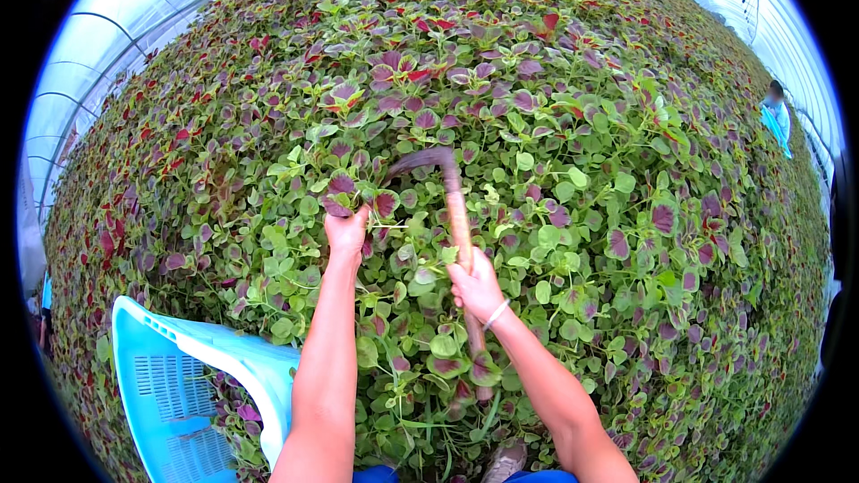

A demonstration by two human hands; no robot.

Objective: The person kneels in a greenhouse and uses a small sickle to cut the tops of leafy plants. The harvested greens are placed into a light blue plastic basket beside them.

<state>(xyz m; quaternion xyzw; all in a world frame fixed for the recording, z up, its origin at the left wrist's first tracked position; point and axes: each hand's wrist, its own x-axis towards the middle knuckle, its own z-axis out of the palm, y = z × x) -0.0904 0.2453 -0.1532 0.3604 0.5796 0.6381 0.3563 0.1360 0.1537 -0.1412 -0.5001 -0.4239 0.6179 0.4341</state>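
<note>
Before me stands a dense bed of red-and-green amaranth plants (537, 228). My left hand (347, 231) is closed around an amaranth top with dark purple leaves. Up and to the right of that hand is the curved dark blade of a sickle (453, 194). My right hand (478, 285) grips the sickle's wooden handle, with a white band on the wrist. The blade points left, towards the plants by my left hand; its tip is partly among leaves. At the lower left a light blue plastic basket (268, 376) lies tilted, with cut amaranth leaves inside it.
Arched greenhouse walls of clear film (121, 7) rise on both sides. Another person (776, 117) is among the plants at the far right. Something blue shows at the far left edge. My shoe (507, 461) is at the bottom, between the plants.
</note>
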